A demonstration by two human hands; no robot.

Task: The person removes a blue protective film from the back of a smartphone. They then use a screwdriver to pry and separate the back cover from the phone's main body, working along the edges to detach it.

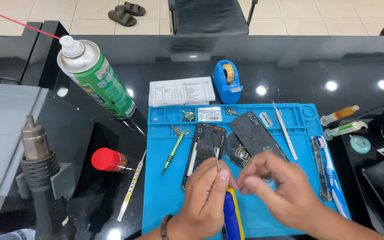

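Left hand point(207, 191) pinches a thin metal probe point(217, 161) over the opened phone point(204, 149) on the blue mat point(165, 195); right hand point(277, 184) curls beside it, fingertips pinched, contents too small to tell

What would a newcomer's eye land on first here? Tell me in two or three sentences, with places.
The bright blue work mat on the dark table draws the eye first, with an opened phone body and its back cover on it. Just below these, the left hand holds a thin metal tool over the phone, the right hand pinched beside it. At upper left stands a tall green spray can with a red straw.
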